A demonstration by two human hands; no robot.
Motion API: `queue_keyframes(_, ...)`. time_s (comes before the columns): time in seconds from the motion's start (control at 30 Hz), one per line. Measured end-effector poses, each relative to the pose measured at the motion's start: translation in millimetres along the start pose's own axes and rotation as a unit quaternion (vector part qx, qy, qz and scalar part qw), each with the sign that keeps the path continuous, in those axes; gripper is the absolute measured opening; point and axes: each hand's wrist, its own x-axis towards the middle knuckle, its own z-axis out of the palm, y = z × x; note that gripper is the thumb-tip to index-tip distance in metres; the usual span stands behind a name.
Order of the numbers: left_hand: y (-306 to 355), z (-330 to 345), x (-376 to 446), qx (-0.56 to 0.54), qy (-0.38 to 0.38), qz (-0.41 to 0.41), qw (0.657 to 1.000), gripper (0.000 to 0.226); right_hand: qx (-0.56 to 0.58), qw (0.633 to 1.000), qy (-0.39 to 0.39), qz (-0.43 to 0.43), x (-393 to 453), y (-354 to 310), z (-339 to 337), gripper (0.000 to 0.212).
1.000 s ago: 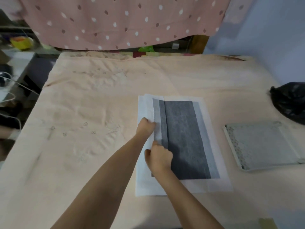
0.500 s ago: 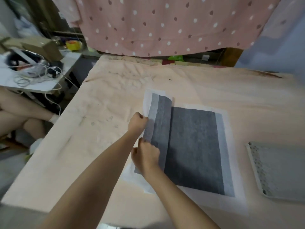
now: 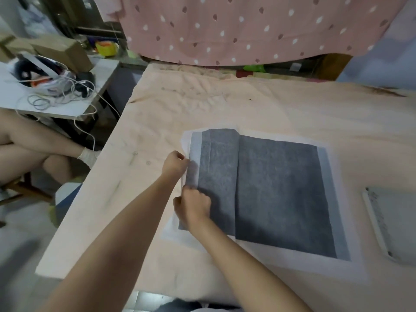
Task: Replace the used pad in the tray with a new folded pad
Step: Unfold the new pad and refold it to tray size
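Observation:
A large pad (image 3: 279, 194) with a dark grey middle and white border lies flat on the peach-covered table (image 3: 225, 104). Its left part is a flap (image 3: 216, 176) that stands slightly raised along a crease. My left hand (image 3: 174, 164) pinches the flap's left edge near the middle. Just below it, my right hand (image 3: 193, 207) grips the same edge. A pale grey tray (image 3: 391, 224) sits to the right of the pad, cut off by the frame's edge; its inside looks bare.
A pink dotted cloth (image 3: 247, 28) hangs behind the table. At the left stands a side table (image 3: 56, 102) with cables and a cardboard box. A seated person's legs (image 3: 33, 149) are at the far left. The table's left edge is close to my hands.
The flap on the pad's left side has been drawn further out to the left, so more dark grey shows. The view has swung left and the black bag has left the frame.

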Motion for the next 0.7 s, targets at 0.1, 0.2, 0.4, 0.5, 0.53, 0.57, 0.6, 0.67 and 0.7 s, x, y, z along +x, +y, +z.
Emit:
queue_keyframes(0.1, -13, -15, 14, 0.003, -0.006, 0.006, 1.0, 0.006, 0.007, 1.0, 0.003, 0.006, 10, -23, 14, 0.019)
queue_keyframes(0.2, -26, -26, 28, 0.01, -0.016, 0.013, 1.0, 0.009, 0.002, 1.0, 0.009, 0.015, 22, -40, 30, 0.018)
queue_keyframes(0.4, -53, -32, 44, 0.019, -0.068, -0.016, 0.997, 0.002, -0.033, 0.998, -0.033, 0.037, 36, -46, 66, 0.028)
queue_keyframes(0.5, -67, -32, 43, 0.059, -0.08, -0.016, 0.995, 0.011, -0.078, 0.996, -0.042, 0.026, 35, -37, 78, 0.034)
queue_keyframes(0.53, -70, -32, 41, 0.096, -0.081, -0.004, 0.992, 0.015, -0.08, 0.996, -0.037, 0.022, 34, -35, 79, 0.034)
queue_keyframes(0.57, -73, -31, 38, 0.134, -0.077, 0.014, 0.988, 0.017, -0.07, 0.997, -0.029, 0.018, 32, -32, 80, 0.034)
queue_keyframes(0.6, -75, -30, 34, 0.168, -0.065, 0.038, 0.983, 0.018, -0.055, 0.998, -0.017, 0.012, 30, -28, 81, 0.032)
queue_keyframes(0.67, -77, -29, 24, 0.233, -0.015, 0.118, 0.965, 0.022, -0.041, 0.999, 0.014, -0.004, 24, -15, 79, 0.026)
queue_keyframes(0.7, -78, -29, 18, 0.264, 0.012, 0.168, 0.95, 0.024, -0.052, 0.998, 0.025, -0.01, 21, -6, 78, 0.027)
